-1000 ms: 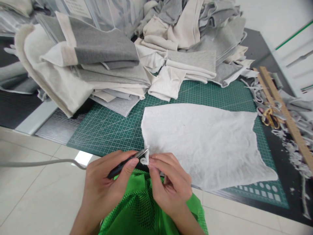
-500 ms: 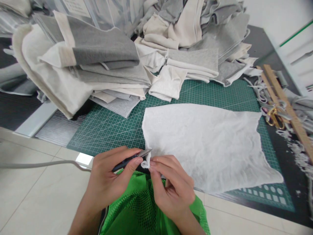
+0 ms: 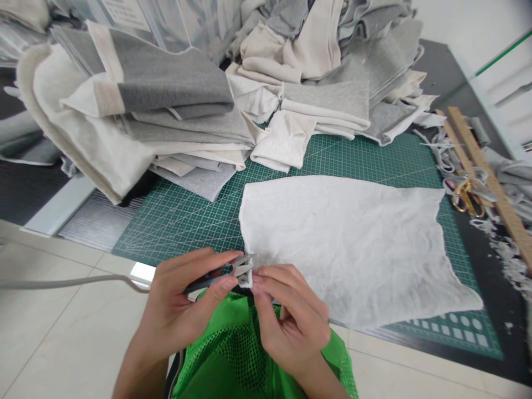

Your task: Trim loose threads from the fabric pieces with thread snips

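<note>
My left hand (image 3: 183, 302) is closed around a pair of thread snips (image 3: 216, 277) with dark handles. Their metal blades stand apart at the left edge of a pale grey-white fabric piece (image 3: 344, 244), near its front corner. Thumb and fingers of my right hand (image 3: 291, 316) pinch that same corner just right of the blades. Most of the fabric lies flat on a green cutting mat (image 3: 191, 221). Its pinched corner is partly hidden by my fingers.
Folded grey and cream fabrics (image 3: 178, 83) are stacked at back left, with more heaped fabric (image 3: 316, 44) behind. On the right lie gold-handled scissors (image 3: 467, 199), a wooden ruler (image 3: 494, 188) and white scraps (image 3: 505, 260). A clear plastic box (image 3: 178, 22) stands behind.
The snips' blades have spread apart at the fabric edge, and the small curled loop below them now sits between or behind the blades. My right hand keeps its pinch.
</note>
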The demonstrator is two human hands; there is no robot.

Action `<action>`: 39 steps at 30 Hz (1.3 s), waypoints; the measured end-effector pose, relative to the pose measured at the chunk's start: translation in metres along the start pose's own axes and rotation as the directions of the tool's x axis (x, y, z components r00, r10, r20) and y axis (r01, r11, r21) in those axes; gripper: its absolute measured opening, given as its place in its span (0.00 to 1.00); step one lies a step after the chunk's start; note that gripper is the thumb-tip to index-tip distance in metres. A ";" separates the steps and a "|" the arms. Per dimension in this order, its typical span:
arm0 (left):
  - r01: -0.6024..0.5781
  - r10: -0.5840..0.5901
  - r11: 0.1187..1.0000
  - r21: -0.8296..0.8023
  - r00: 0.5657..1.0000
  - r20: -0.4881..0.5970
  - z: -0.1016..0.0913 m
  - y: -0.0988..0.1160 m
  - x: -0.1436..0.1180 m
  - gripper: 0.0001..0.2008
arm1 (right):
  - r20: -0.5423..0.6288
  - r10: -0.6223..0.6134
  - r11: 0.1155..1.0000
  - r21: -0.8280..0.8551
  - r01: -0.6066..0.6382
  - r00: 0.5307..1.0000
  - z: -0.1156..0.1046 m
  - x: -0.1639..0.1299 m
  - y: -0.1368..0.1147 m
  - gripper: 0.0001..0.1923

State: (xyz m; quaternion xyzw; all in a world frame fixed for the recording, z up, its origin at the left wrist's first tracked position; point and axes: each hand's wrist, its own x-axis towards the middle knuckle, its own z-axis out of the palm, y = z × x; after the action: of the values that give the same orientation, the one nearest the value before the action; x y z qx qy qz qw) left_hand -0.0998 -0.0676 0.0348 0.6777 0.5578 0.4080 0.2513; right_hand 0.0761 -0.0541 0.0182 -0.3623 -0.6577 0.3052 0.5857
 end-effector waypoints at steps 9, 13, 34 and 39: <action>0.012 -0.008 0.996 0.093 0.999 -0.049 0.006 0.000 0.001 0.07 | 0.006 -0.004 1.000 -0.009 0.004 1.000 0.000 0.000 0.000 0.19; 0.014 -0.009 0.997 0.071 0.997 -0.081 0.004 0.000 -0.001 0.09 | 0.010 -0.008 1.000 0.017 0.008 1.000 0.000 -0.001 0.002 0.19; 0.006 -0.004 0.999 0.035 0.999 -0.053 0.005 -0.002 0.000 0.10 | -0.013 -0.018 0.999 0.026 0.019 1.000 0.001 0.000 0.000 0.17; 0.028 -0.030 0.999 -0.035 0.998 -0.050 0.005 -0.002 0.001 0.11 | -0.003 -0.016 1.000 0.015 0.017 1.000 0.000 -0.001 0.000 0.19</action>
State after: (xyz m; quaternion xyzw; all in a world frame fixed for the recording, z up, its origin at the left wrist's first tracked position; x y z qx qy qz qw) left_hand -0.0968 -0.0655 0.0313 0.6545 0.5665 0.4310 0.2546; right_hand 0.0758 -0.0547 0.0174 -0.3528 -0.6574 0.3048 0.5920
